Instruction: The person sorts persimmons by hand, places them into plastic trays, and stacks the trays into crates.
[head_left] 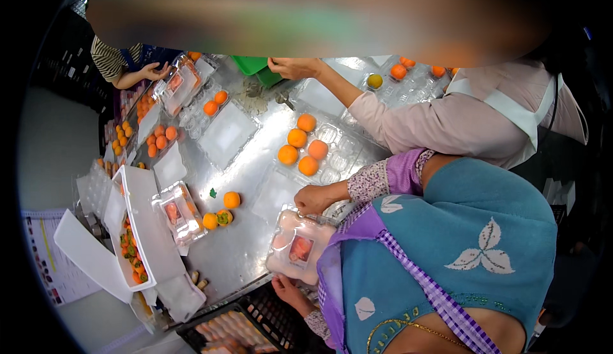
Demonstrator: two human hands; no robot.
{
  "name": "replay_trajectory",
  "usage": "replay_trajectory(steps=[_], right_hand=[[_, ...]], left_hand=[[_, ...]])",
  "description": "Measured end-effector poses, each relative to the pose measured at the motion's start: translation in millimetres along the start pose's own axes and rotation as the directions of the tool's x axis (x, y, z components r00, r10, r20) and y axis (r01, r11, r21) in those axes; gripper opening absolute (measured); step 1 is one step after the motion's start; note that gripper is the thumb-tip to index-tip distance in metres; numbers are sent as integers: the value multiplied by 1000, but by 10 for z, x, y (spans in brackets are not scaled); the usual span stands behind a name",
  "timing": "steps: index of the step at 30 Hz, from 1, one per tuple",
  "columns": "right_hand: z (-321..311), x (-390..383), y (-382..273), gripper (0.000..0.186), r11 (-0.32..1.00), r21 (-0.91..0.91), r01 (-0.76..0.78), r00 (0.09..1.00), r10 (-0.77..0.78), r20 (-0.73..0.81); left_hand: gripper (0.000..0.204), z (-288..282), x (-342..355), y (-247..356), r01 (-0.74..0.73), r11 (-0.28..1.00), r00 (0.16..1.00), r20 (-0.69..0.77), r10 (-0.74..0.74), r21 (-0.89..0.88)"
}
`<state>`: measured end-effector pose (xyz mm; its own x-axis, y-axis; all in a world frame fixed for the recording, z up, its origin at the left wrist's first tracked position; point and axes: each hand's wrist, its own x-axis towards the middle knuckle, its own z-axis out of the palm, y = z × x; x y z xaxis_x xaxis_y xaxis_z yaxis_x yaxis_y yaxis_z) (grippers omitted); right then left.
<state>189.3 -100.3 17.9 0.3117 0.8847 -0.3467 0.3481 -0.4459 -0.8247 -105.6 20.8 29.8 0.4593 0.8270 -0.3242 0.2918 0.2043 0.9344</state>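
Note:
A closed clear plastic clamshell pack (286, 256) lies at the table's near edge against my purple apron. Its contents look pinkish through the lid, and a label with a fruit picture sits on it. My right hand (314, 199) is curled with its fingers pressed on the pack's upper edge. On the lower edge, my left hand (292, 293) grips a corner, its fingers partly under the plastic. Just beyond lies an open clamshell tray (338, 156) with several orange persimmons (297, 138) in it; other cups there hold no fruit.
Loose persimmons (231, 199) and a labelled pack (177, 212) lie on the metal table (220, 261). A white foam box (150, 226) holds more fruit. Below is a black crate (258, 319). One co-worker's arm (373, 108) reaches past a green container (252, 65); another co-worker's hand (153, 72) is farther left.

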Motion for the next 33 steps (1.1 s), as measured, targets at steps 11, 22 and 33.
replay_trajectory(steps=[11,22,33], right_hand=[[118,43,52,34,998,-2,65,995,-65,-71],[163,-19,105,31,993,87,85,987,-72,-147],[222,27,223,26,980,122,157,966,-127,-225]], left_hand=[[18,86,5,-11,148,975,982,-92,-165,-165],[11,101,-48,-87,128,972,991,-16,-133,-198],[7,145,78,-279,73,865,985,-102,-142,-497]])
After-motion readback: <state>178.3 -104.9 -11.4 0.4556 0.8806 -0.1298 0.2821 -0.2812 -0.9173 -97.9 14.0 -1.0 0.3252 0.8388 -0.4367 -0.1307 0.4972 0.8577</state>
